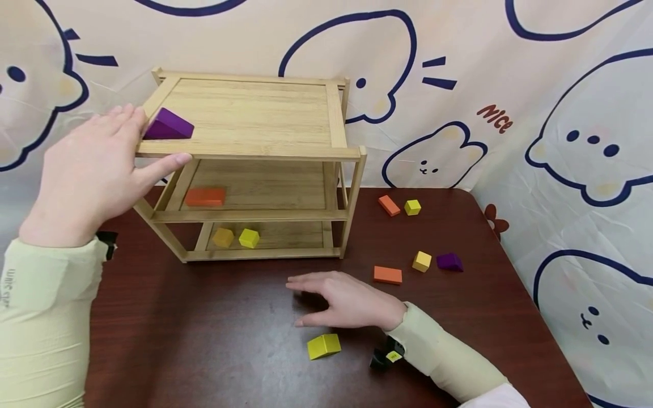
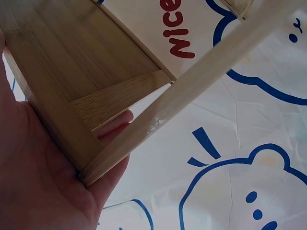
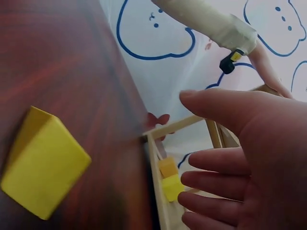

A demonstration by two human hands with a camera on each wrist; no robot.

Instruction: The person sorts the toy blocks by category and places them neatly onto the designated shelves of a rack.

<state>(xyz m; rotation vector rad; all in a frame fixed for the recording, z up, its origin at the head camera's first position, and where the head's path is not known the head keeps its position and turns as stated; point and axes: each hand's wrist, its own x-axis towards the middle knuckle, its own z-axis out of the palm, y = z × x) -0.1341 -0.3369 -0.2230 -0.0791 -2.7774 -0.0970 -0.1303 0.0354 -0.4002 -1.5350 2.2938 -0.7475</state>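
Observation:
My left hand point(image 1: 94, 164) lies against the front left corner of a wooden three-tier shelf point(image 1: 255, 113). Its thumb extends along the front edge and its fingers along the left side, with the palm against the corner post in the left wrist view. Beside those fingers, a purple block point(image 1: 170, 124) with a sloped face sits on the top board. Over the table, my right hand point(image 1: 352, 300) holds nothing, its fingers extended and thumb apart. Just below it in the head view lies a yellow triangular block point(image 1: 323, 346), also large in the right wrist view point(image 3: 48, 163).
An orange block point(image 1: 205, 197) lies on the middle tier; an orange-yellow cube point(image 1: 223, 237) and a yellow cube point(image 1: 249, 238) occupy the bottom one. Right of the shelf, the table holds orange blocks point(image 1: 388, 275), small cubes point(image 1: 422, 262) and a purple block point(image 1: 450, 262). Patterned cloth point(image 1: 433, 113) hangs behind.

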